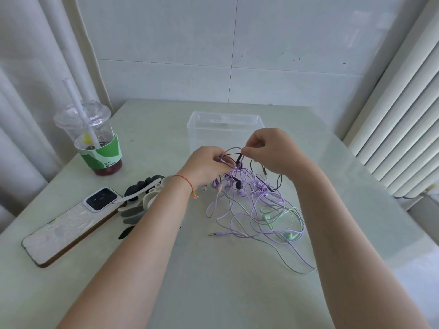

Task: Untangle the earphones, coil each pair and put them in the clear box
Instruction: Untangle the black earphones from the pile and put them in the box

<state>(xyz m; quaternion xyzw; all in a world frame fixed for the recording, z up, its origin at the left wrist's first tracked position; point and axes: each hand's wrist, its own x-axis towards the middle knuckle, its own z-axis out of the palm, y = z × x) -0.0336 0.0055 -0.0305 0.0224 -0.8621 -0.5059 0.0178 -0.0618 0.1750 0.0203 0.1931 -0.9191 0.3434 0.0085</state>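
A tangle of earphones (249, 200) in purple, mint green and black lies on the table's middle, partly lifted. My left hand (205, 166) grips a bunch of purple and black cords at the top of the tangle. My right hand (270, 150) pinches the black cord's small inline piece (239, 158) between thumb and finger, close to the left hand. Mint green earbuds (291, 236) and a purple jack plug (217, 233) rest on the table below. The clear box (223, 129) stands open just behind both hands, with nothing visible inside.
A plastic drink cup (95, 141) with a straw stands at the back left. A phone (69, 224) in a white case lies at the left, beside a black-and-white fan-like object (142, 198). A radiator (403, 119) runs along the right.
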